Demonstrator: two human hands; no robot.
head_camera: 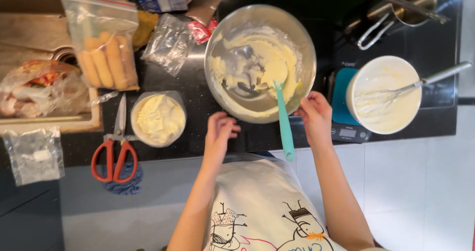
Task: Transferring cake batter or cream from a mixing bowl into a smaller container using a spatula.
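A steel mixing bowl (308, 58) with pale yellow cream smeared inside stands on the dark counter. A teal spatula (284, 125) rests in it, blade in the cream, with the handle sticking out over the near rim. My left hand (220, 129) is just below the bowl's near rim, fingers loosely curled and holding nothing. My right hand (314, 115) is at the rim's right side, right of the spatula handle, fingertips at the bowl's edge and not around the handle.
A white bowl of cream with a whisk (383, 95) sits on a teal scale (341, 127). Left of the steel bowl are a tub of cream cheese (158, 118), red scissors (116, 149), a bag of ladyfingers (105, 48) and other bags. A pot (413, 1) stands at the back right.
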